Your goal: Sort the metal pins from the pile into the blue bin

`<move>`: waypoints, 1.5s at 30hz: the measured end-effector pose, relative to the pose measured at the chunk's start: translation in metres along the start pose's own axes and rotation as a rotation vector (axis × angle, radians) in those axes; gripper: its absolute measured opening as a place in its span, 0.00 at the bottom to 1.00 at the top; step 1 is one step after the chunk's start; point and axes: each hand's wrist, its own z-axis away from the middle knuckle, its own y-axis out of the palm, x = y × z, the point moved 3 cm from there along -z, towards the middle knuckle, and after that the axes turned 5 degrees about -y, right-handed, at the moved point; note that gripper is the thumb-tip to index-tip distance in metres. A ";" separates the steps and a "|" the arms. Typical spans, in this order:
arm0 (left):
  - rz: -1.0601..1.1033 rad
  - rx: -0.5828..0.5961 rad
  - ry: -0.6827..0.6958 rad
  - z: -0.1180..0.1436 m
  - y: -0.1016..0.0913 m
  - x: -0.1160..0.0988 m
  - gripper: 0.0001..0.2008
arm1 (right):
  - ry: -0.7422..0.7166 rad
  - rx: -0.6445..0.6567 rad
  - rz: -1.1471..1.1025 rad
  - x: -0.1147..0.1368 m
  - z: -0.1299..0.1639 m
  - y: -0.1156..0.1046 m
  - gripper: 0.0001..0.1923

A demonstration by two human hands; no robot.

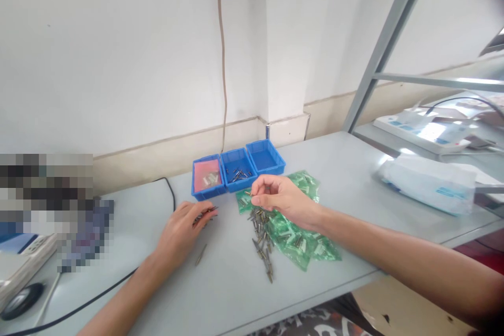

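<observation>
Several small metal pins are gathered in my left hand (183,228), its fingers curled round them and the tips poking out to the right. My right hand (277,197) is closed in a pinch, with one small brass-coloured metal pin (248,193) at the fingertips. Below it lies a loose pile of metal pins (260,226) on the grey table. One single pin (200,254) rests apart, nearer my left hand. Under and beside my right forearm are green plastic bags (293,244) with more pins inside.
Three blue trays stand in a row at the back: a left tray (192,181) with a pink sheet and a small bag, a middle tray (236,156) with several pins, and a right tray (265,157). A black cable (106,287) crosses the left side. A white package (429,181) lies right.
</observation>
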 end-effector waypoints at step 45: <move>-0.087 -0.099 0.238 -0.002 -0.006 -0.006 0.12 | 0.011 0.035 -0.088 -0.004 0.000 0.002 0.16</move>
